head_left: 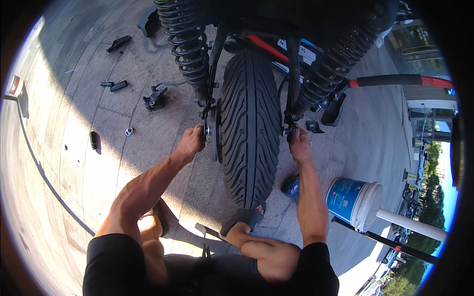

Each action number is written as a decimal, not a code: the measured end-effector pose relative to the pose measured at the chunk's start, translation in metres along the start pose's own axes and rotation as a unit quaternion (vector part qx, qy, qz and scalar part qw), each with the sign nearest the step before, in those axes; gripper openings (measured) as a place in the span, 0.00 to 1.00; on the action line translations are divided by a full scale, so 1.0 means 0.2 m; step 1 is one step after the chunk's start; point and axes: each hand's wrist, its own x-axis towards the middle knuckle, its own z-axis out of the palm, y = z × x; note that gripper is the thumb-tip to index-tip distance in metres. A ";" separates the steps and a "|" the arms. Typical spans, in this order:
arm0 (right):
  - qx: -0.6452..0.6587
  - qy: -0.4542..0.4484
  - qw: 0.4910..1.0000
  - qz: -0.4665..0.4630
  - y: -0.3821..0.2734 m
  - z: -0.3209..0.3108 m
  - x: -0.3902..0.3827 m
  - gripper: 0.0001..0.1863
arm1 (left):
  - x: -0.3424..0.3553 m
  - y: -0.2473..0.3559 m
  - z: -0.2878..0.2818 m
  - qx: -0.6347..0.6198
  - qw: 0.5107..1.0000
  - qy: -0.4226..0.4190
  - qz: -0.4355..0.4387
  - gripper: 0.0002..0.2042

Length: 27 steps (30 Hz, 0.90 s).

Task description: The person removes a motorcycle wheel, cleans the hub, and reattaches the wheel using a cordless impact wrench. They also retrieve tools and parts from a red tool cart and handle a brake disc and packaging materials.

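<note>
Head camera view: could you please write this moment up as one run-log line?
left hand: at left axle end | right hand: at right axle end | rear tyre: upright between hands | bucket: lower right

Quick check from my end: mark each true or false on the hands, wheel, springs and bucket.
1. Both hands are at the axle, one on each side of the tyre. True: left hand, right hand.
2. The bucket stands upright. False: it lies on its side.
3. A coil spring stands on each side of the wheel. True.
4. The left hand holds a wrench. False: none shows in it.
5. Loose parts lie on the pavement to the left. True.
</note>
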 end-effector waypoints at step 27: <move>0.218 -0.137 0.954 -0.156 -0.47 -0.28 -0.55 0.39 | -0.19 -0.19 -0.03 0.224 0.952 -0.052 0.203 0.21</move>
